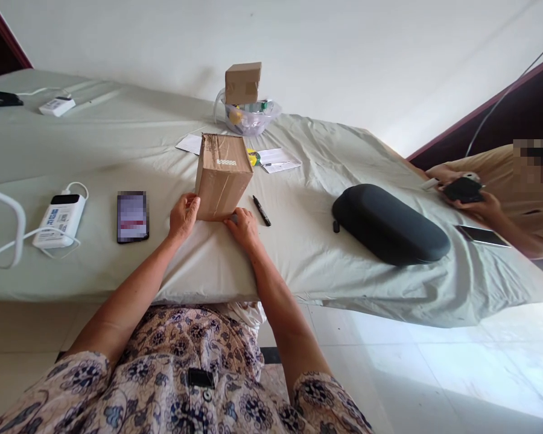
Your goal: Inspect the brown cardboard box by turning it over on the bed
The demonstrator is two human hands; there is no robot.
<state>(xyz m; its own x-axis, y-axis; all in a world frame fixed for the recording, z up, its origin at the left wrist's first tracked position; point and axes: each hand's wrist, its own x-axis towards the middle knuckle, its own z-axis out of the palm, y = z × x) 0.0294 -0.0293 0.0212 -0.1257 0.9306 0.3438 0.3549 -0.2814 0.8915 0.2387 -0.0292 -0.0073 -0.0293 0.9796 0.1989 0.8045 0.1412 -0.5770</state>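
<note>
A brown cardboard box point(224, 181) stands upright on the cloth-covered table point(298, 259) in front of me, with white printed marks on its top. My left hand point(184, 217) grips its lower left side, thumb against the near face. At the bottom right corner, my right hand point(243, 228) has its fingers curled against the box; a small greyish spot shows by those fingers, too small to name. Just right of that hand lies a black marker pen point(261, 211). Behind the box are white papers point(280, 160) and a yellow and green item point(253, 157).
A clear plastic basket point(253, 123) holds a smaller cardboard box point(243, 83) by the wall. To the left lie a phone point(133, 217) and a white power bank point(61, 220) with a cable. A black hard case point(389, 224) is on the right; beyond it another person point(516, 193) holds a dark object.
</note>
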